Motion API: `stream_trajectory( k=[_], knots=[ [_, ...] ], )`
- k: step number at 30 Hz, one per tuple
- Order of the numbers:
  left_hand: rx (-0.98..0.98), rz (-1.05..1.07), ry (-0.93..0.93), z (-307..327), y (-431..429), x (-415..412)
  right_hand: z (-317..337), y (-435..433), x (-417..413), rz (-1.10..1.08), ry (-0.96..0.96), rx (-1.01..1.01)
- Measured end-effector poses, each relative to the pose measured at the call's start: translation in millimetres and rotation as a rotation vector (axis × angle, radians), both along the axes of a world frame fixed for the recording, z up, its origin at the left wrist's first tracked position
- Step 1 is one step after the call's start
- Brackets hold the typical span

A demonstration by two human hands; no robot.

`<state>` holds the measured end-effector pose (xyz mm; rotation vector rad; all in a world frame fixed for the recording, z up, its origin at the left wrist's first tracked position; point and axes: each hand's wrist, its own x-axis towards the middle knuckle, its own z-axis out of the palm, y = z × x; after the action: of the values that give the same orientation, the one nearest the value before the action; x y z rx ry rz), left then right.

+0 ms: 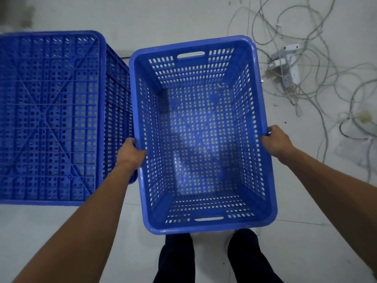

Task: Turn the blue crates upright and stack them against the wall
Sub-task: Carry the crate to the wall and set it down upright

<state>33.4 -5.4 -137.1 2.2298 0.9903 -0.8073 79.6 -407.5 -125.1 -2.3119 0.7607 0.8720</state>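
Observation:
An upright blue perforated crate (201, 139) fills the middle of the view, open side up and empty. My left hand (130, 153) grips its left long rim and my right hand (276, 142) grips its right long rim. To its left stands a second blue crate (51, 119), upside down, its ribbed underside facing up. The two crates are close together, almost touching near my left hand.
A tangle of pale cables (318, 58) and white power strips (287, 64) lies on the light tiled floor at the right. My legs in dark trousers (208, 258) stand just behind the held crate. The base of a wall shows at the top left.

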Motion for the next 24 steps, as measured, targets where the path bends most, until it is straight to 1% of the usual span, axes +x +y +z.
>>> stream_trajectory(
  k=[2,4,8,13,17,19,21,24],
  knots=[
    [0.046,-0.086,0.04,1.4,3.4,1.8,-0.6,2.6,4.8,0.04,0.037,-0.03],
    [0.078,-0.113,0.066,0.4,3.8,4.7,-3.2,0.3,8.4,0.046,0.05,-0.065],
    [0.068,-0.087,0.038,0.5,5.8,8.3,-7.6,-2.7,11.1,0.039,0.005,-0.141],
    [0.021,-0.058,-0.003,22.1,4.0,3.3,16.6,-5.8,2.2,0.104,-0.061,-0.236],
    [0.005,-0.097,0.016,73.6,-3.4,-7.5,65.1,-14.2,-18.1,0.157,-0.122,-0.281],
    [0.012,-0.1,0.004,105.7,-6.8,-17.9,98.0,-21.0,-31.0,0.173,-0.146,-0.261],
    [0.016,-0.102,-0.017,145.0,-13.5,-25.8,139.9,-28.1,-36.3,0.194,-0.176,-0.231],
    [0.017,-0.09,-0.053,208.0,-27.9,-38.3,204.7,-41.4,-48.9,0.169,-0.244,-0.224]
  ],
)
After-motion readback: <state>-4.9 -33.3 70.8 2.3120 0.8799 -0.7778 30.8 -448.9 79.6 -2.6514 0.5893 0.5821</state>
